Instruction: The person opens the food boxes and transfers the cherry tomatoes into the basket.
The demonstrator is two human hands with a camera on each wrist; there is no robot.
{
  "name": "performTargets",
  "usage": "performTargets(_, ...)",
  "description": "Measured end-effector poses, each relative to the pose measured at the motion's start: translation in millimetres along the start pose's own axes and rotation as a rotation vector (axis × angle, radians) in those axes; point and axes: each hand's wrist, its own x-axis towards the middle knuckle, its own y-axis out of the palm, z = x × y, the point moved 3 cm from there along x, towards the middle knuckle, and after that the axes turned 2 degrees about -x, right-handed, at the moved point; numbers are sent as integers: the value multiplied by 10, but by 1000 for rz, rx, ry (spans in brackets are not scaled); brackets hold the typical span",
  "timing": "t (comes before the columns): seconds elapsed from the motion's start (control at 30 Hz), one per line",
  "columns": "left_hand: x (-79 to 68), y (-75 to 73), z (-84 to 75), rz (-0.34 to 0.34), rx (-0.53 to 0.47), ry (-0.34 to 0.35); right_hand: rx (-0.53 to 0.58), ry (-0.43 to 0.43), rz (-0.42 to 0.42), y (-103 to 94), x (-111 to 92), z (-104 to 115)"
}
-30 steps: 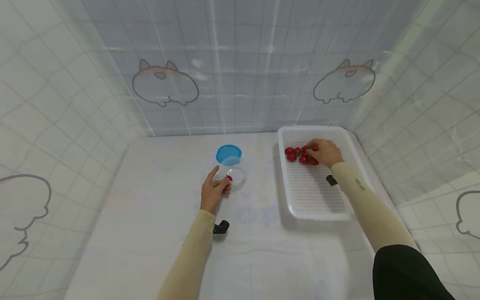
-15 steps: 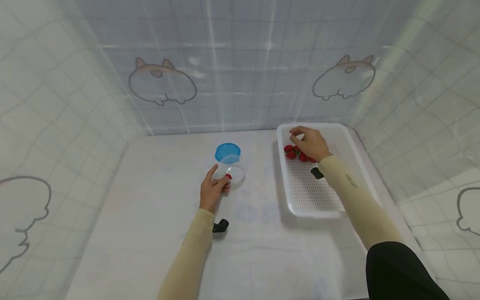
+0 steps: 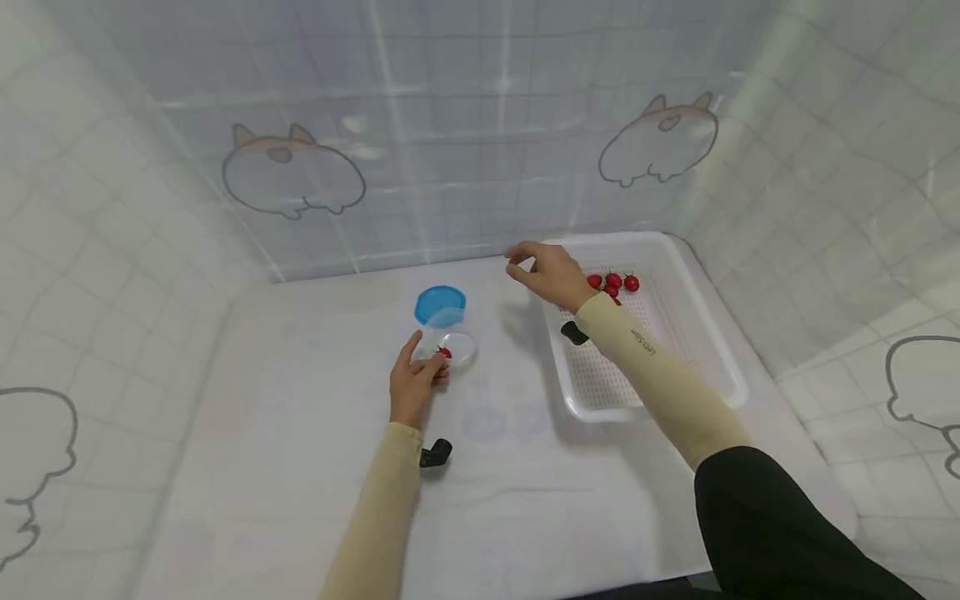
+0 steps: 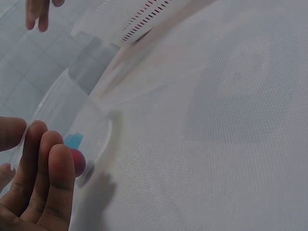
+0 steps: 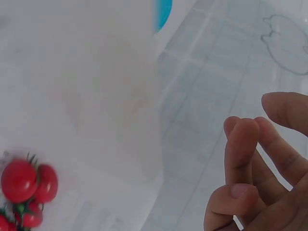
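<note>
My left hand pinches the rim of a small clear plastic container between thumb and fingers. Low inside it, a red cherry tomato shows beside my fingertips in the left wrist view. My right hand is raised over the left rim of a white perforated basket. Its fingers are loosely bent, with a gap to the thumb, and nothing shows between them. Several cherry tomatoes with green stems lie in the basket, partly hidden behind my right wrist.
A blue round lid lies just behind the container on the white tabletop. Patterned sheet walls enclose the back and both sides. A black wrist-camera piece sticks out beside my left wrist.
My right hand has lifted from the tomatoes and moved left to the basket's edge. My left hand keeps its pinch on the container. The head view has shifted slightly.
</note>
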Motion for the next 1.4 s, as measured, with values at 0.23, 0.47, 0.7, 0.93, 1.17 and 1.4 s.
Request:
performTargets(0.23, 90, -37, 179, -48, -24, 23, -2, -33, 35, 164, 40, 222)
performTargets(0.47, 56, 10, 183, -47, -14, 28, -11, -34, 48, 297, 33, 317)
performTargets(0.7, -8, 25, 266, -62, 0, 4, -57, -36, 87, 498, -33, 379)
performTargets(0.93, -15, 6, 273, -68, 12, 31, -48, -44, 106, 660, -54, 470)
performTargets(1.17, -224, 17, 138, -9, -3, -25, -60, -21, 137, 847, -173, 460)
performTargets(1.4, -181, -18, 69, -21, -24, 30, -34, -72, 134, 948, -111, 523)
